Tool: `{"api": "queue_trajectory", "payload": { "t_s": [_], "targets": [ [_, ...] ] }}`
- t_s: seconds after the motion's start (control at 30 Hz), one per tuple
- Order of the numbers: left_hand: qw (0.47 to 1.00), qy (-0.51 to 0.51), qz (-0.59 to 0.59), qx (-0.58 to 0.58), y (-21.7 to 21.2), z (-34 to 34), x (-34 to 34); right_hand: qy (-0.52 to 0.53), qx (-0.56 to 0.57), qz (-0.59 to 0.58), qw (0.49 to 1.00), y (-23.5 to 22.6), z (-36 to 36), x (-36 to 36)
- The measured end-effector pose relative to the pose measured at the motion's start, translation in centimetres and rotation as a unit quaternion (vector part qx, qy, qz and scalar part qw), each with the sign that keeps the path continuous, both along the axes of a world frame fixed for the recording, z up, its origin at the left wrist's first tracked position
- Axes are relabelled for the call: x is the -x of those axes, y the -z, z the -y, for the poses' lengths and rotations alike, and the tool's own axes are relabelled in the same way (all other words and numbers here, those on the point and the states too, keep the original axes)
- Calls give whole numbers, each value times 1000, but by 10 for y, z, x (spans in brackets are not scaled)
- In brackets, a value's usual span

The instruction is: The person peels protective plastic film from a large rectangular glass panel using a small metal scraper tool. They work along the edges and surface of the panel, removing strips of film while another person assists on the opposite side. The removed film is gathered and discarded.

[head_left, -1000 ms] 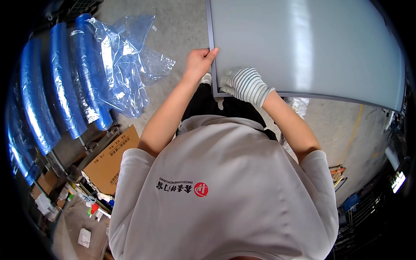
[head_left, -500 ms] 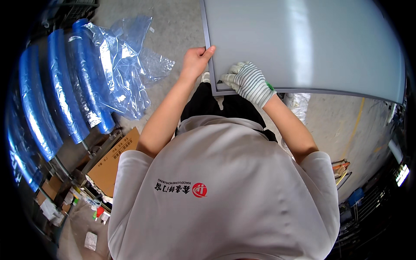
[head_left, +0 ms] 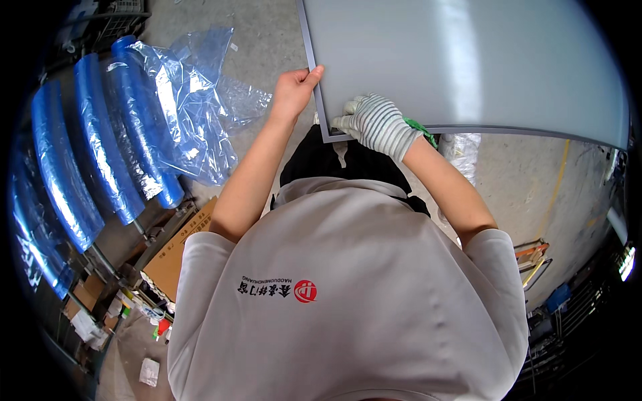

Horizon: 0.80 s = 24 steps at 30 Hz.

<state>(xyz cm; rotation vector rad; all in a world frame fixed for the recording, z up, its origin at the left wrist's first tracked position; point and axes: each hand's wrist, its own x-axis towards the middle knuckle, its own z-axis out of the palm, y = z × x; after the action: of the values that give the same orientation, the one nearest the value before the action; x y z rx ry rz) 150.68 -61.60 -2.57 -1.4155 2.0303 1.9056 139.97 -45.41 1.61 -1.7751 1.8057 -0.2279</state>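
A large grey flat panel (head_left: pixel 381 53) with a thin dark frame (head_left: pixel 322 119) lies in front of me, its near left corner close to my waist. My bare left hand (head_left: pixel 294 93) grips the frame's left side, with the thumb on top and the fingers mostly hidden below the edge. At the near left corner is my right hand (head_left: pixel 382 123), in a white glove with dark stripes and green at the cuff. Its fingers are curled together just inside the corner, over the near edge. Whatever they hold there is hidden by the glove.
Rolls of blue plastic film (head_left: pixel 107 144) hang on bars at the left, with loose clear film (head_left: pixel 190 100) spilling toward the panel. A cardboard box (head_left: pixel 175 260) stands below them. A white wrapped bundle (head_left: pixel 461 159) shows beneath the panel's near edge. Dark racks fill the far right.
The panel's near left corner has shifted slightly left and away, and my left hand has moved with it. My gloved right hand now covers the small piece seen at the corner before.
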Motion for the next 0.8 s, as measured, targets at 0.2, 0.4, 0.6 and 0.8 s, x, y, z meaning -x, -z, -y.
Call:
{"api": "queue_trajectory", "payload": {
  "t_s": [0.2,0.4,0.6,0.8],
  "targets": [
    [1000,-23,-2,4,-3,-5,2,22,29,10,999,5,-2,-4],
    [1000,8,20,3,6,2,-1,67,-57,130,988,2,0,8],
    [999,-22,-24,-14,2,-3,1,52,-3,5,999,-1,-4,-3],
    [1000,-9,-22,-7,6,0,0,84,-58,43,994,2,0,-9]
  ]
}}
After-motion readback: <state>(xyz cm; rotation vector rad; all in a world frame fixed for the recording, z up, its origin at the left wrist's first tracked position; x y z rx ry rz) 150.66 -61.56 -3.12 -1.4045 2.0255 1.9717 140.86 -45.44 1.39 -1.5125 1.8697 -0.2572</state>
